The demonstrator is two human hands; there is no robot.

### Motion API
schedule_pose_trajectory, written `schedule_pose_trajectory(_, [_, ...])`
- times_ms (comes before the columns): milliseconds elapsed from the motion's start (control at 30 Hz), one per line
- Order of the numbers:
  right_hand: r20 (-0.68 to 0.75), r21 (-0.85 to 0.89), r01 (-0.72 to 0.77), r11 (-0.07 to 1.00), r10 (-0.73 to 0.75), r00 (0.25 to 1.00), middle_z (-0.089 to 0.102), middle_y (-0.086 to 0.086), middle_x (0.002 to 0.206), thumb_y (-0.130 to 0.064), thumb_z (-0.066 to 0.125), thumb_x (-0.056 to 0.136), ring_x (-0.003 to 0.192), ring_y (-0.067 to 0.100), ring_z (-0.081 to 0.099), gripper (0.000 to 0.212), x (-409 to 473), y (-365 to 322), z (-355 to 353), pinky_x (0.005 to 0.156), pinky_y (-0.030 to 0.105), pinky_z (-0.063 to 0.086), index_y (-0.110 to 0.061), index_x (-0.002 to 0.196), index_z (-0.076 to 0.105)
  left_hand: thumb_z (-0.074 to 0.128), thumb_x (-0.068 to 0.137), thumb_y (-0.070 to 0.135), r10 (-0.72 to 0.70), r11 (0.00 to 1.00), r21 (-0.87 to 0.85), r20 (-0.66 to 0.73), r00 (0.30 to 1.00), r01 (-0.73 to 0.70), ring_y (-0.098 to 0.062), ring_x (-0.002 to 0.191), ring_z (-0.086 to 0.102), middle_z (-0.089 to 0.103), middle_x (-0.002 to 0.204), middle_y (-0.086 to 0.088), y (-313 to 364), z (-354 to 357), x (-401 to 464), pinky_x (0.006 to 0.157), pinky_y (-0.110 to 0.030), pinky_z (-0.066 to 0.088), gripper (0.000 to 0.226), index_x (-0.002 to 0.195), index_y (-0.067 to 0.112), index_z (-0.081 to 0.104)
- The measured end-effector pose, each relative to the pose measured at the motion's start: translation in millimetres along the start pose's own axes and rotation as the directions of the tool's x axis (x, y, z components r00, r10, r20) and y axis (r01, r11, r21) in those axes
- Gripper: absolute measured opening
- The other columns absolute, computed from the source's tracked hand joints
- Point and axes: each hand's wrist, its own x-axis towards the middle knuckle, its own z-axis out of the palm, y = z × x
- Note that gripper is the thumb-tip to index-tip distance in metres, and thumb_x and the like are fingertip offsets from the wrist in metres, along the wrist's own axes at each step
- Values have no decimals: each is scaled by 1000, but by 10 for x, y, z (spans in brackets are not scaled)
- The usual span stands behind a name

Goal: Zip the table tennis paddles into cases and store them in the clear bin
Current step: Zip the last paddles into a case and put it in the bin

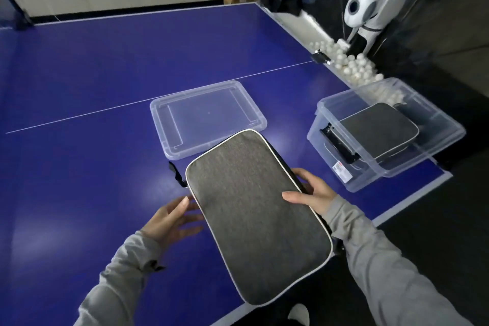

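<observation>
Head view is showing a grey paddle case [260, 216] being held up over the near edge of the blue table [79, 82]. Its long axis is running from the near right corner up and away to the far left, so it is lying diagonally across the person's front. The right hand [311, 193] is gripping the case's right long edge, thumb lying on the grey top face and fingers curling round the side. The left hand [169, 219] is hovering just beside the case's left edge with fingers spread and relaxed, holding nothing; whether the fingertips are touching the white piping I cannot tell. A short black strap [176, 173] is dangling off the case's far-left corner.

Taking the case as the landmark, the clear bin [447, 124] is sitting to its right and a little farther away, at the table's right edge, well apart from the case. A second grey case [378, 131] is already lying flat inside that bin. The bin's clear lid [206, 119] is lying upturned on the table just beyond the held case's far end.

Judging from this, one case is stored and this one is about to follow. The bin is lying on the right hand's side, so that hand is the nearer one for carrying it across. The held case's axis is running crosswise to the stored one's, so it will likely need turning.
</observation>
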Motion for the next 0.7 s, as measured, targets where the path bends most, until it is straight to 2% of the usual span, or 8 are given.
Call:
schedule_pose_trajectory(67, [21,-29,11,1000,-10,1000,70,-7,87,-4,76,70,75,3,67,42,-66,-40,-305,66,16,53,-25,101,58,38,98,13,53,992,116,-88,995,-42,-28,95,58,56,120,-13,151,167,89,64,-32,56,38,136,9,38])
schedule_pose_trajectory(133, [33,-32,25,999,-24,999,72,-11,85,-12,76,62,79,2,67,44,-124,-68,-596,66,15,52,-26,101,59,47,95,8,192,939,317,-161,968,-133,-23,106,50,48,133,-16,337,374,210,72,-30,51,47,140,11,33])
schedule_pose_trajectory(200, [58,-44,39,998,-36,998,72,-12,85,-14,75,61,81,2,67,43,-195,-105,-881,67,15,52,-29,99,60,54,90,4,331,823,507,-60,942,-257,-19,111,48,47,135,-16,517,660,342,89,-32,41,53,139,12,36])
schedule_pose_trajectory(267, [99,-57,44,997,-38,994,72,-9,89,-13,76,63,83,3,68,44,-251,-142,-1137,68,16,52,-32,99,60,64,84,8,352,714,607,122,928,-350,-20,114,51,52,130,-15,676,1007,436,94,-27,41,54,133,18,42])
schedule_pose_trajectory(333, [143,-80,62,995,-51,988,70,-7,96,-11,76,63,89,4,67,47,-318,-163,-1409,72,17,52,-29,103,59,78,72,30,249,678,641,261,933,-360,-18,113,56,59,123,-9,734,1421,522,93,-21,47,61,124,26,47])
schedule_pose_trajectory(467, [218,-135,80,988,-49,975,65,-1,106,-10,75,64,97,9,64,49,-446,-173,-1889,82,22,52,-26,107,58,87,35,54,75,698,656,333,940,-287,-22,105,64,68,112,-7,572,2052,642,97,-38,47,96,121,31,49])
schedule_pose_trajectory(633, [261,-176,75,982,-27,965,65,0,106,3,71,74,95,9,64,46,-588,-68,-2476,83,20,51,-26,107,57,89,28,58,163,783,531,324,932,-322,-14,82,70,75,89,-1,253,2553,654,68,-23,55,88,107,39,55])
schedule_pose_trajectory(700, [238,-199,88,976,-39,971,63,2,107,3,70,75,99,12,61,44,-631,-47,-2683,90,22,48,-23,108,56,91,30,53,210,808,478,313,926,-344,-20,80,70,74,88,-8,165,2726,636,68,-28,56,78,100,40,59])
